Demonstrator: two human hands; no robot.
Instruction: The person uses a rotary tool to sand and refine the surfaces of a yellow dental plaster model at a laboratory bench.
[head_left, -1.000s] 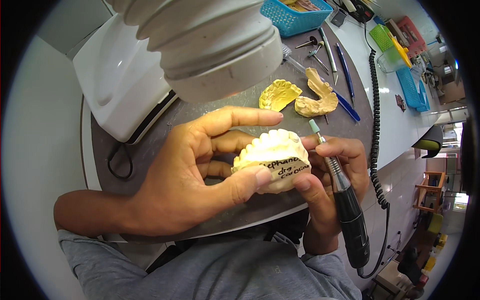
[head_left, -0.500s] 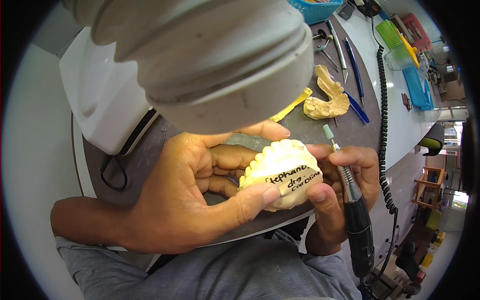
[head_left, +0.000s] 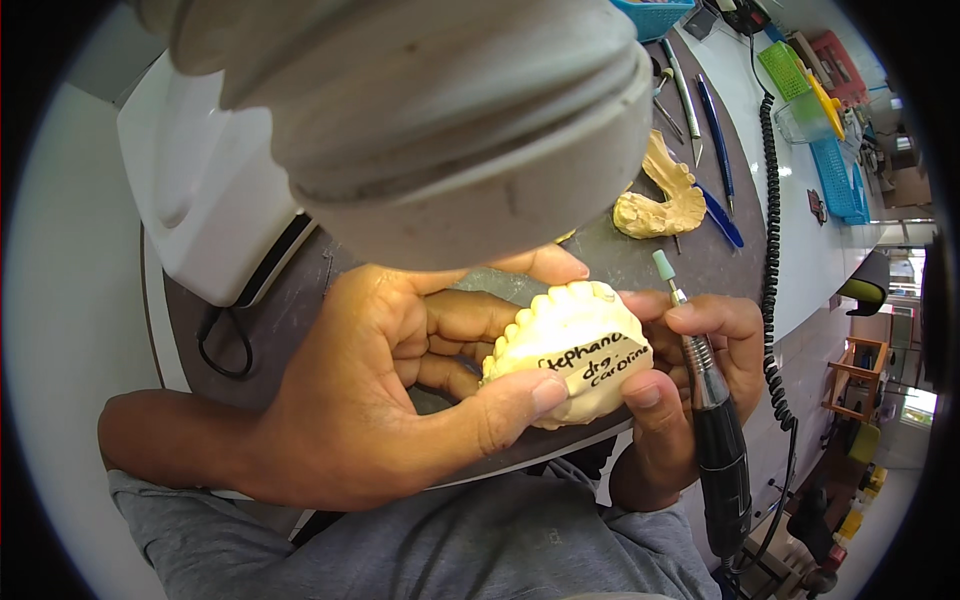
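Note:
A pale yellow plaster dental cast (head_left: 580,350) with a row of teeth and handwriting on its base is held between both hands, brightly lit. My left hand (head_left: 390,380) grips its left side, thumb across the base and fingers behind. From the right, the thumb and fingertips of my right hand (head_left: 725,335) steady the cast. The same hand also carries a black and silver rotary handpiece (head_left: 718,450), pointing upward. Its pale green grinding stone (head_left: 663,265) stands clear of the cast. Beyond lies a horseshoe-shaped tan plaster cast (head_left: 655,212) on the dark work surface.
A thick ribbed grey hose (head_left: 440,130) hangs low over the hands and hides part of the bench. To the left stands a white machine (head_left: 200,190). A craft knife (head_left: 683,95), blue pens (head_left: 715,140) and a coiled black cord (head_left: 770,250) lie at the right.
The view has shifted a little, and the hose now covers most of the yellow piece behind the hands. Both hands keep the same hold on the cast and handpiece.

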